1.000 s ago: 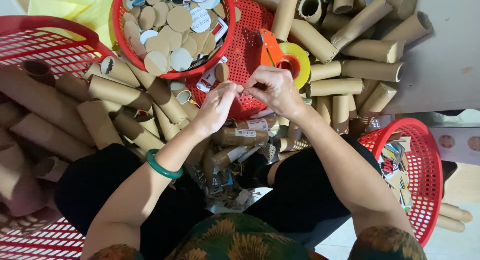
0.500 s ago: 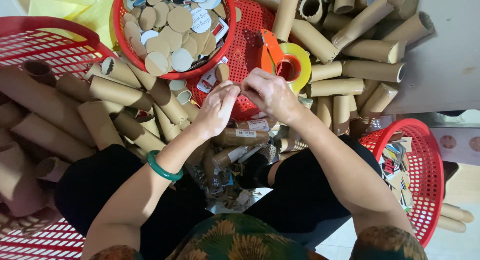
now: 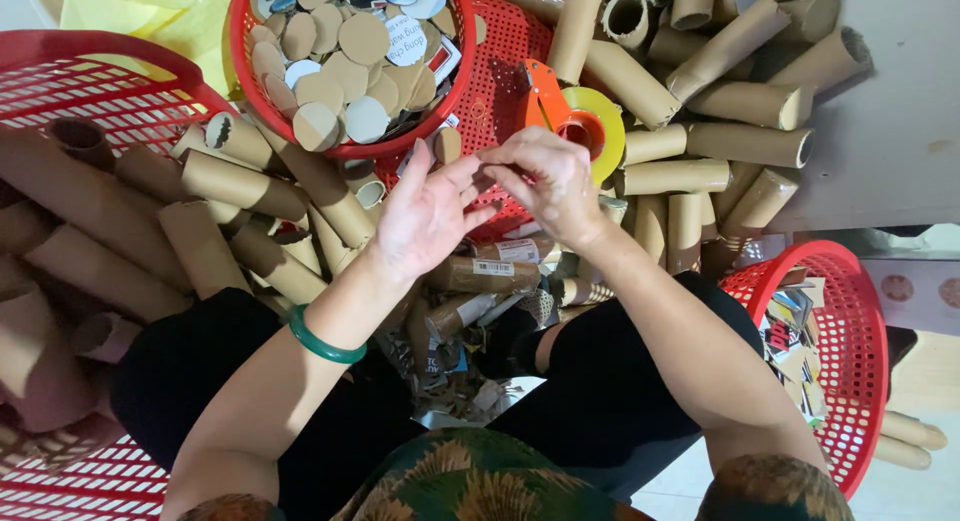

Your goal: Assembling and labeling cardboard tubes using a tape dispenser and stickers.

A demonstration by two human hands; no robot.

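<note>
Cardboard tubes (image 3: 230, 181) lie heaped across the floor around a seated person, with red mesh baskets on every side. One round basket (image 3: 245, 76) near the top is filled with cardboard discs (image 3: 340, 71), and another basket (image 3: 850, 311) at the right holds paper scraps. An orange tape dispenser (image 3: 560, 116) with a yellow roll rests on a flat red mesh lid just beyond the hands.

Both forearms reach forward from the lap and meet over that lid. The left hand (image 3: 425, 216) is raised with the palm turned up and inward, fingers spread and pointing away from the body; a green bangle (image 3: 322, 341) circles the wrist. The right hand (image 3: 545, 181) is bent at the wrist, knuckles up, its fingers curled in a pinch at the left fingertips. The two hands touch there, close together, working on something small between them; I cannot tell what it is, since the fingers hide it. A short cardboard tube end (image 3: 447, 144) stands just beyond the left fingertips.
</note>
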